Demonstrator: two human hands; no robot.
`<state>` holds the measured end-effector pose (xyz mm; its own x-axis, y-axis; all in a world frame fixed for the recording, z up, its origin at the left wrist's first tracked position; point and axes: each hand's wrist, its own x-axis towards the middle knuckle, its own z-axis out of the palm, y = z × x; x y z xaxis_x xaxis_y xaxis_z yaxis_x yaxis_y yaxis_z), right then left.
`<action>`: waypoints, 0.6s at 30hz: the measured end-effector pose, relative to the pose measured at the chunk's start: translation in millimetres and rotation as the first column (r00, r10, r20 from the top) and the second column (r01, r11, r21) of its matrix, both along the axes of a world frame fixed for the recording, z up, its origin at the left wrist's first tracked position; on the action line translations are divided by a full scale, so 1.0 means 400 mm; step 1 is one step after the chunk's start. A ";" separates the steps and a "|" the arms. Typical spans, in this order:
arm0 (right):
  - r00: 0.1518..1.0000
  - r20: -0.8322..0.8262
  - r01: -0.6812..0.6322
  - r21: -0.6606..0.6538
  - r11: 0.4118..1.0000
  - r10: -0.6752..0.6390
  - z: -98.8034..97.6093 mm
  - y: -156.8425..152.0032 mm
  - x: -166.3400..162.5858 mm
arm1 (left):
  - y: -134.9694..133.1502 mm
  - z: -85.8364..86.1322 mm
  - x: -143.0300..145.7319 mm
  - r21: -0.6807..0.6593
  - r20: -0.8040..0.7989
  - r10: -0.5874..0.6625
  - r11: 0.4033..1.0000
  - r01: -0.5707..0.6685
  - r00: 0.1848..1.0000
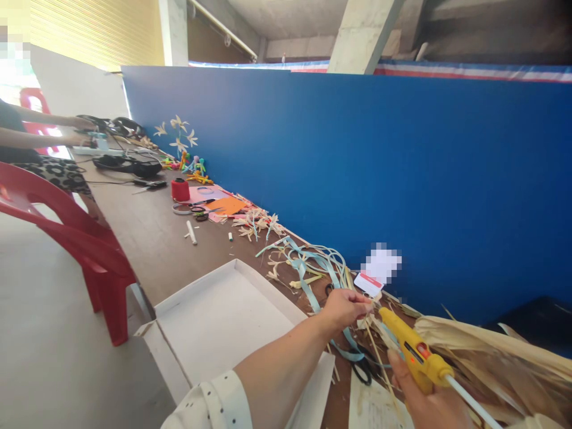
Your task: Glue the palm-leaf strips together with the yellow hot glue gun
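Observation:
My right hand (429, 402) grips a yellow glue gun (413, 351) with a white glue stick at its back; its nozzle points up-left toward my left hand. My left hand (346, 308) pinches a small piece of dried leaf strip near the nozzle tip. Below them lie black scissors (364, 369), pale blue ribbon (313, 262) and dried palm-like leaves (487, 357) on the brown table (147, 238).
A shallow white box lid (223, 310) lies at the table's near edge. A blue partition (357, 179) runs along the far side. Farther off are a red thread spool (180, 190), orange paper (227, 206), leaf flowers (179, 134), a red chair (75, 238) and another person's arms (49, 131).

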<state>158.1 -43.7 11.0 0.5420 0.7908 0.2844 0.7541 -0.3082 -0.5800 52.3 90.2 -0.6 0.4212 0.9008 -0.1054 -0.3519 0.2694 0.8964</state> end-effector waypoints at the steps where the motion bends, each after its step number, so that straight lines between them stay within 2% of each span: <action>1: 1.000 0.001 0.003 -0.002 1.000 -0.003 -0.001 0.000 -0.001 | 0.001 -0.001 0.000 0.004 0.004 0.001 1.000 -0.001 1.000; 7: 0.998 -0.052 0.017 -0.060 0.998 -0.021 -0.008 0.001 0.009 | 0.005 -0.006 0.003 0.014 0.030 -0.005 1.000 0.004 1.000; 12: 0.990 -0.142 -0.015 -0.162 0.987 -0.008 -0.008 0.010 0.035 | 0.003 -0.006 0.002 0.026 0.008 -0.009 1.000 0.009 1.000; 18: 0.994 -0.111 -0.012 -0.046 0.999 0.007 -0.009 0.007 0.027 | 0.001 0.000 -0.002 0.024 0.001 -0.020 1.000 0.020 1.000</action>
